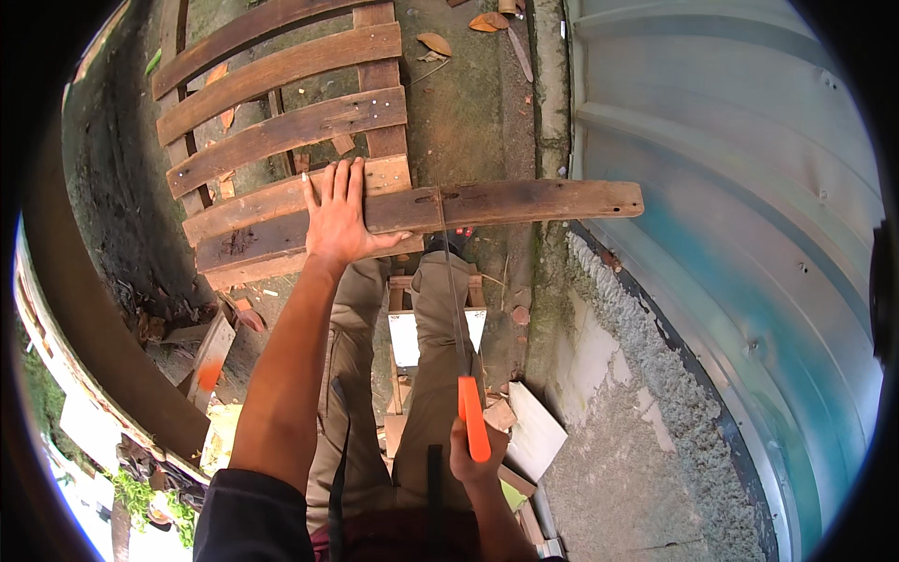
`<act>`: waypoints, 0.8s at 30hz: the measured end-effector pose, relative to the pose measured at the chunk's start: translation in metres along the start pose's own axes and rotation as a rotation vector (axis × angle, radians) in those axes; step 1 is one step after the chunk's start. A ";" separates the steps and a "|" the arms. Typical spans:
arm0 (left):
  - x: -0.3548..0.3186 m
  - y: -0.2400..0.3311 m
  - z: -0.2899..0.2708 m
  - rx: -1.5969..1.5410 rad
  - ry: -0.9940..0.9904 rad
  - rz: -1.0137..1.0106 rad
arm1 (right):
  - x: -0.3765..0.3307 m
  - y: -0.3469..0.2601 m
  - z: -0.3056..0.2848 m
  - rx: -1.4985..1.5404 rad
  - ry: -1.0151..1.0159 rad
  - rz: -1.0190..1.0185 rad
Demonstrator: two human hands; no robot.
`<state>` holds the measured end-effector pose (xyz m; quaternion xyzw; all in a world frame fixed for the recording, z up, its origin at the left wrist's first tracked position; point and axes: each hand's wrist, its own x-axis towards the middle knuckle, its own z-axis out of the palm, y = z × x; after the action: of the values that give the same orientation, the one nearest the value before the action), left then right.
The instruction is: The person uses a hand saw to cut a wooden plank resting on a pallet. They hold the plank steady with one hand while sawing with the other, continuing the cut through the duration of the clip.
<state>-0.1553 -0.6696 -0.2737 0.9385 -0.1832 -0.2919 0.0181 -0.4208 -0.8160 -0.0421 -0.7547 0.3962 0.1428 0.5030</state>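
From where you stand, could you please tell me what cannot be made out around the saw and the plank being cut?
Head view only:
- Thin grey saw blade: its teeth are too small to see.
- Cut depth in the long weathered brown plank: too fine to judge.
- Right hand on the orange handle: its fingers are hidden behind it.
- Pallet boards under the left hand: palm covers them.

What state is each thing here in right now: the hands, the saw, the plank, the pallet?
Left hand: flat, fingers spread, pressing on the plank.
Right hand: closed round the saw's orange handle.
Saw: blade upright, its edge set into the plank.
Plank: lying across the pallet, right end overhanging, partly cut.
Pallet: on the ground, weathered, slats gapped.
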 end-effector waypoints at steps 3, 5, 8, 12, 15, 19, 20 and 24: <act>0.005 0.001 0.000 -0.002 0.020 0.004 | -0.014 -0.014 -0.016 0.003 -0.023 0.036; 0.003 0.002 -0.004 -0.006 0.005 0.022 | 0.042 -0.037 0.007 0.083 0.093 -0.047; 0.006 0.004 -0.005 0.023 -0.015 0.019 | 0.170 -0.042 0.064 0.142 0.143 0.036; 0.002 -0.002 0.006 -0.004 0.048 0.026 | 0.128 -0.019 0.063 0.045 0.104 -0.009; 0.004 0.000 -0.004 -0.012 -0.001 0.014 | 0.008 -0.017 0.007 -0.008 0.034 -0.107; 0.003 0.000 -0.005 -0.049 -0.002 0.008 | 0.007 -0.032 -0.011 -0.064 0.014 -0.069; 0.002 0.000 -0.006 -0.053 -0.009 0.011 | 0.035 -0.023 0.006 0.013 0.032 0.042; 0.004 -0.001 -0.006 -0.038 -0.014 0.037 | 0.201 -0.034 0.085 0.128 0.110 0.089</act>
<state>-0.1482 -0.6704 -0.2713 0.9325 -0.1951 -0.3014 0.0403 -0.2498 -0.8268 -0.1820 -0.7095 0.4646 0.0977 0.5207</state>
